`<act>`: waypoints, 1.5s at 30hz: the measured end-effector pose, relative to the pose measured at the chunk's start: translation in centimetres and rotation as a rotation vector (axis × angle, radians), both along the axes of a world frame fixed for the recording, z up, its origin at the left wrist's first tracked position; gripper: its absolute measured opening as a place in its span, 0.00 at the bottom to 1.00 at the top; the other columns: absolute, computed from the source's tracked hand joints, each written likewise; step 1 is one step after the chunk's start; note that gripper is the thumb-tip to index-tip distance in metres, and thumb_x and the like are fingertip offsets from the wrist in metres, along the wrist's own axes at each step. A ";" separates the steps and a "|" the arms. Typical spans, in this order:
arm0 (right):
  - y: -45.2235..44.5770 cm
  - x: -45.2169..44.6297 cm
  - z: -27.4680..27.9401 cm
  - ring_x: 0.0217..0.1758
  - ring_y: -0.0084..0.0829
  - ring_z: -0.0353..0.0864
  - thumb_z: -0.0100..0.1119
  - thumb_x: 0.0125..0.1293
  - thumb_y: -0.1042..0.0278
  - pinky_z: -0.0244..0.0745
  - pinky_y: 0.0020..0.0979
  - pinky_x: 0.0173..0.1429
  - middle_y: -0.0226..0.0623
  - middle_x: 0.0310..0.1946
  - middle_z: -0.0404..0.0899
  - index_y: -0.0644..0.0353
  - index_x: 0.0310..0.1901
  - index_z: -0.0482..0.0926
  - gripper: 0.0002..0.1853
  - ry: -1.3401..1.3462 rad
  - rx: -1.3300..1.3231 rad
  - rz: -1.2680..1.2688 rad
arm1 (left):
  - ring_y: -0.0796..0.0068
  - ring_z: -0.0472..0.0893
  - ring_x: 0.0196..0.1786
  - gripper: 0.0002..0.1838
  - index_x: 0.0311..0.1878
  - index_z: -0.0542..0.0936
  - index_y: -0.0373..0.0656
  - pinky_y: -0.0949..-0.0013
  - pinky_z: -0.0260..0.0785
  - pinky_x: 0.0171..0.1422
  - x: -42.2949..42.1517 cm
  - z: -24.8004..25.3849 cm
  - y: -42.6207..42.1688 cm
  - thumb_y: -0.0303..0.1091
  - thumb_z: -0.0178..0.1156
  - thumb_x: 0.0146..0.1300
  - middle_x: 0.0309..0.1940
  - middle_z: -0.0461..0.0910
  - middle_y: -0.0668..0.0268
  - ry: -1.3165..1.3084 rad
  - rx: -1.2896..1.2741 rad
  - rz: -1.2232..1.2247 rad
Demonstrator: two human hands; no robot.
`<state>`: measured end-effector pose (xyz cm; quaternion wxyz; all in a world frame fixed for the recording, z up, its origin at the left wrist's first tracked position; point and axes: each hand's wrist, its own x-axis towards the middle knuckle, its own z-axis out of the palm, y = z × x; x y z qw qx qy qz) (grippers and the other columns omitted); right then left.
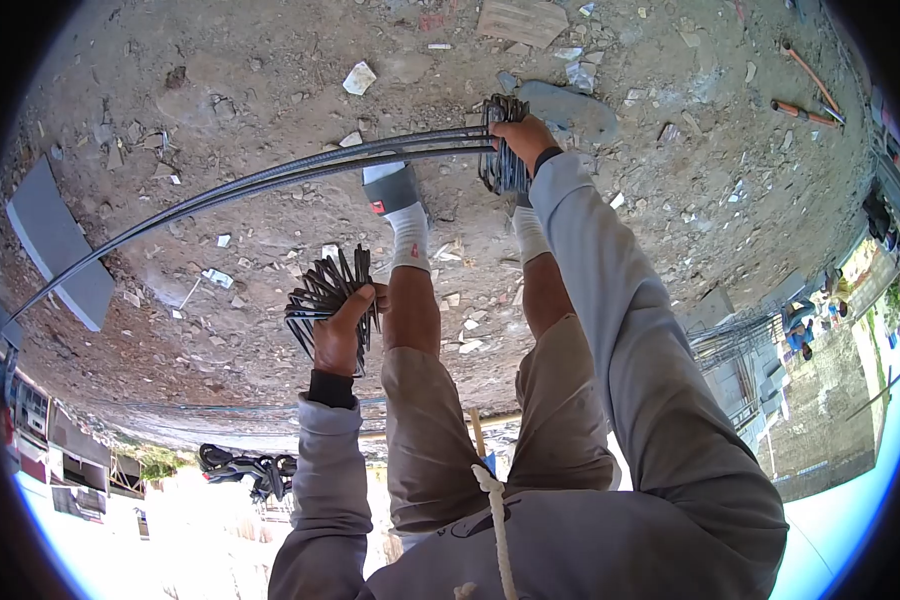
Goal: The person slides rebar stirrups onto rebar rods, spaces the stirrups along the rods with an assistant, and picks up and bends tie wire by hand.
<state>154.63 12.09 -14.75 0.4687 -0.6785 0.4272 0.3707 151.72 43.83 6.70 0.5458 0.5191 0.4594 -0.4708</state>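
Note:
My left hand (342, 325) grips a fanned bundle of short dark metal pieces (315, 300), left of my shin. My right hand (525, 140) is closed on a stack of dark metal loops (505, 170), above my right foot. Several long thin bars (270, 175) run from this stack in a curve to the far left; their ends at the stack lie beside my fingers. Whether the bars pass through the loops I cannot tell.
Stone chips litter the dirt ground (270, 60). A grey slab (60, 240) lies at the left, a flat board (522, 22) at the top, an orange-handled tool (805, 112) at the upper right. A motorcycle (245, 468) and distant people (800, 325) show lower down.

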 end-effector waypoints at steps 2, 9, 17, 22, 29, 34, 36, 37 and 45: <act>1.4 0.4 0.0 0.24 0.34 0.80 0.62 0.47 0.55 0.72 0.33 0.33 0.39 0.19 0.81 0.61 0.19 0.82 0.15 0.074 -0.008 0.079 | 0.69 0.79 0.38 0.16 0.39 0.79 0.32 0.68 0.69 0.48 -0.1 0.1 0.0 0.38 0.54 0.61 0.33 0.80 0.60 -0.001 -0.022 -0.002; 8.5 2.2 0.5 0.28 0.38 0.82 0.59 0.47 0.53 0.75 0.35 0.38 0.41 0.20 0.81 0.59 0.17 0.82 0.16 0.045 -0.022 0.083 | 0.69 0.78 0.38 0.15 0.39 0.79 0.33 0.68 0.69 0.48 0.1 -0.8 0.0 0.37 0.53 0.62 0.32 0.79 0.61 -0.010 -0.049 0.124; 18.3 6.8 2.6 0.29 0.39 0.82 0.59 0.46 0.54 0.74 0.34 0.38 0.43 0.19 0.80 0.62 0.17 0.80 0.17 -0.005 0.197 0.072 | 0.71 0.78 0.37 0.13 0.38 0.79 0.35 0.67 0.71 0.47 0.2 -1.4 2.0 0.38 0.58 0.61 0.31 0.79 0.62 -0.003 0.036 0.323; 22.9 7.2 4.0 0.26 0.31 0.78 0.63 0.49 0.54 0.69 0.32 0.33 0.39 0.21 0.79 0.63 0.20 0.79 0.17 -0.066 0.214 0.203 | 0.70 0.78 0.38 0.13 0.39 0.78 0.36 0.66 0.70 0.49 0.1 -1.5 4.0 0.38 0.59 0.60 0.32 0.79 0.63 -0.022 0.029 0.443; 25.6 5.5 4.4 0.44 0.50 0.79 0.62 0.50 0.50 0.71 0.40 0.48 0.58 0.36 0.79 0.71 0.40 0.74 0.28 -0.027 0.103 0.291 | 0.70 0.78 0.38 0.12 0.39 0.78 0.35 0.66 0.71 0.49 -0.1 -2.5 6.3 0.36 0.58 0.60 0.34 0.79 0.62 -0.102 0.078 0.438; 27.4 4.9 3.9 0.43 0.53 0.79 0.62 0.51 0.53 0.72 0.41 0.48 0.59 0.36 0.78 0.73 0.40 0.72 0.27 -0.050 -0.014 0.195 | 0.71 0.79 0.38 0.12 0.39 0.78 0.34 0.66 0.71 0.48 -1.4 -2.9 7.1 0.35 0.57 0.61 0.34 0.79 0.62 -0.103 0.119 0.334; 27.9 4.7 4.1 0.43 0.54 0.78 0.61 0.52 0.55 0.71 0.42 0.48 0.59 0.36 0.78 0.73 0.41 0.71 0.26 -0.048 -0.055 0.169 | 0.70 0.79 0.38 0.13 0.40 0.78 0.34 0.66 0.71 0.49 -2.0 -3.2 7.2 0.36 0.57 0.61 0.34 0.79 0.62 -0.076 0.121 0.384; 27.8 4.7 4.4 0.43 0.55 0.78 0.60 0.53 0.56 0.71 0.43 0.48 0.60 0.36 0.78 0.72 0.41 0.70 0.24 -0.056 -0.032 0.159 | 0.70 0.78 0.39 0.13 0.40 0.78 0.34 0.66 0.71 0.50 -2.3 -3.3 7.3 0.36 0.57 0.61 0.35 0.79 0.61 -0.065 0.118 0.409; 24.1 3.8 6.7 0.44 0.56 0.77 0.57 0.56 0.60 0.70 0.47 0.49 0.60 0.36 0.78 0.67 0.45 0.68 0.21 -0.145 -0.023 0.241 | 0.69 0.80 0.36 0.11 0.38 0.79 0.33 0.67 0.73 0.46 -2.0 -3.4 6.3 0.33 0.58 0.60 0.33 0.80 0.61 -0.024 0.111 0.434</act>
